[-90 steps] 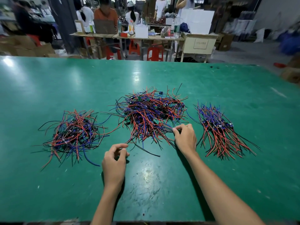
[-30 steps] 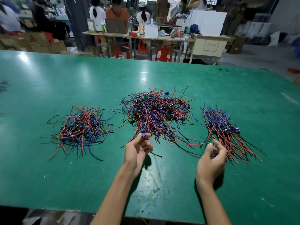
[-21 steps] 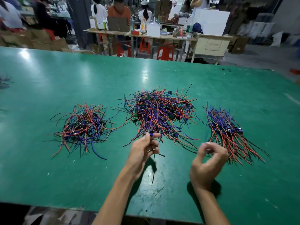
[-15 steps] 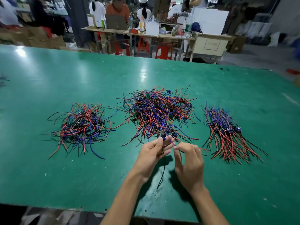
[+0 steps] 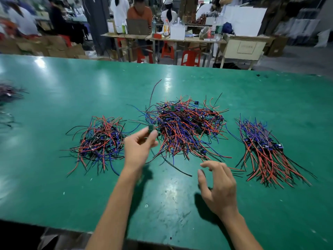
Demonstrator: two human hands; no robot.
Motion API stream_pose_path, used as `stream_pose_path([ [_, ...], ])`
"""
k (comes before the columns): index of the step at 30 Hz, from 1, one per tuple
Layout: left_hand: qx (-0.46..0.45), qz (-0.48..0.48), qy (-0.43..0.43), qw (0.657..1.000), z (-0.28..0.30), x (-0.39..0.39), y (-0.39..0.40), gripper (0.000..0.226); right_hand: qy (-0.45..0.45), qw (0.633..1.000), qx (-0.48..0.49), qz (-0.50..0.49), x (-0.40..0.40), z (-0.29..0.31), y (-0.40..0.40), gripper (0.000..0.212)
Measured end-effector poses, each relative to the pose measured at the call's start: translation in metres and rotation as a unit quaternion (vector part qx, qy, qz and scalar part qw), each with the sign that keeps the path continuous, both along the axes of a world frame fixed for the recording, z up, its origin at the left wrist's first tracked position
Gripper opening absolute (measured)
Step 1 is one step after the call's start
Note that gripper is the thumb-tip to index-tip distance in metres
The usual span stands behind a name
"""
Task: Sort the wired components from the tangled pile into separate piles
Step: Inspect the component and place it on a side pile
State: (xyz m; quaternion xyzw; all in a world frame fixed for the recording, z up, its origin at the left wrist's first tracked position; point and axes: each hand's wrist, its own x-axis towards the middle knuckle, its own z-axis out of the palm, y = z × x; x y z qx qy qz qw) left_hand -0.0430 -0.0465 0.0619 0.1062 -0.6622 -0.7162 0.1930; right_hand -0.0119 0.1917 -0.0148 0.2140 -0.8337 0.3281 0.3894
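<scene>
A tangled pile (image 5: 187, 127) of red, blue and black wired components lies in the middle of the green table (image 5: 54, 186). A looser sorted pile (image 5: 99, 141) lies to its left, and a neater pile (image 5: 266, 152) with wires aligned lies to its right. My left hand (image 5: 138, 148) is raised between the left and middle piles and pinches a small green wired component (image 5: 151, 127), whose wires swing up blurred. My right hand (image 5: 218, 186) hovers over the table in front of the middle pile, fingers spread and loosely curved, holding nothing.
Another bundle of wires (image 5: 9, 92) lies at the table's far left edge. A single black wire (image 5: 176, 168) lies loose in front of the middle pile. Beyond the table's far edge, people sit at work tables with red stools and cardboard boxes.
My left hand has pulled a component out of the middle pile and moved it left and up. My right hand has let go and drawn back to the right, opening.
</scene>
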Motion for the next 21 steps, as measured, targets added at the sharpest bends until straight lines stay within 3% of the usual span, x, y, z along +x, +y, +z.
stream_pose_path([
  [2,-0.207,0.129,-0.02,0.97,0.01,-0.012,-0.043,0.021,-0.022,0.998,0.016,-0.047,-0.002,0.002,-0.003,0.019],
  [4,-0.354,0.227,-0.072,0.904,0.01,-0.02,-0.081,0.028,-0.08,0.99,0.049,-0.107,-0.006,0.004,-0.004,0.026],
  [8,-0.423,0.203,-0.24,0.85,-0.007,-0.025,-0.113,0.04,-0.228,0.945,0.121,-0.198,-0.017,0.0,-0.002,0.038],
  [10,-0.431,0.2,-0.281,0.834,-0.016,-0.022,-0.102,0.057,-0.252,0.937,0.119,-0.208,-0.021,0.0,-0.004,0.031],
  [13,-0.455,0.237,-0.188,0.837,-0.025,-0.011,-0.06,0.058,-0.238,0.944,0.088,-0.212,-0.02,0.001,-0.004,0.012],
  [15,-0.432,0.18,-0.058,0.882,-0.03,-0.001,-0.02,0.038,-0.227,0.948,0.056,-0.217,-0.019,0.002,-0.002,0.009],
  [17,-0.327,0.054,0.0,0.943,-0.034,0.012,0.021,0.02,-0.179,0.96,0.0,-0.214,-0.017,0.004,0.001,0.005],
  [19,-0.158,-0.078,-0.045,0.983,-0.037,0.024,0.061,0.01,-0.104,0.974,-0.034,-0.201,-0.012,0.006,0.003,0.003],
  [21,-0.032,-0.148,-0.093,0.984,-0.041,0.029,0.092,0.017,-0.04,0.984,-0.009,-0.175,-0.008,0.006,0.005,0.006],
])
